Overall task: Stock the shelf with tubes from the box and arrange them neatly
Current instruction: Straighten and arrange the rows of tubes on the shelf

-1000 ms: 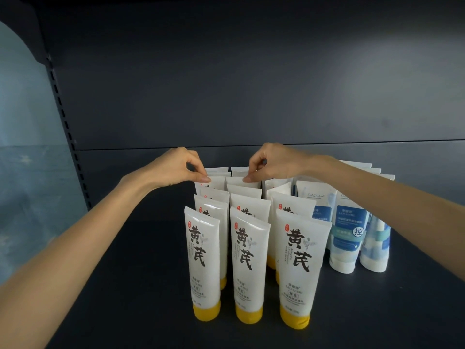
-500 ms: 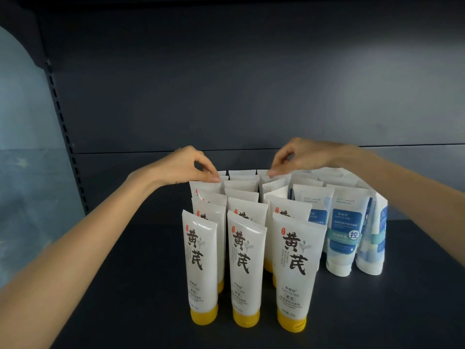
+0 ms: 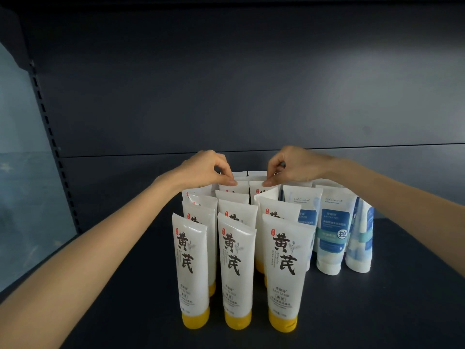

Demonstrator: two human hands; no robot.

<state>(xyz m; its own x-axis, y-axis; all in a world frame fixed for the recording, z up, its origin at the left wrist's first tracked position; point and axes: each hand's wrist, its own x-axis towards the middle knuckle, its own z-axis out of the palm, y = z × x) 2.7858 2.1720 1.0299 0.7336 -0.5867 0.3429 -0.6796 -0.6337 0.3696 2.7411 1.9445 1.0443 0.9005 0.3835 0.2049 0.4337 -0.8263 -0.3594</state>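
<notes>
Both hands pinch top edges of rear yellow-capped tubes (image 3: 192,270): left hand (image 3: 203,170), right hand (image 3: 292,166). Three columns stand upright beside blue tubes (image 3: 332,235); the dark shelf (image 3: 113,285) lies open left and front.

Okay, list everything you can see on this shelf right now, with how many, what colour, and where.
Yellow-capped tubes: three rows running back, white with black lettering, standing cap-down at the middle of the shelf; three at the front, those behind overlap too much for an exact count.
Blue-labelled tubes: at least three, white and blue, standing just right of the yellow-capped ones.
Shelf: one, dark grey board, under everything.
Back panel: one, dark grey, behind the tubes.
Slotted upright: one, dark, at the left edge.
Left hand: fingers pinching the top edge of a rear tube in the middle row.
Right hand: fingers pinching the top edge of a rear tube in the right row.
</notes>
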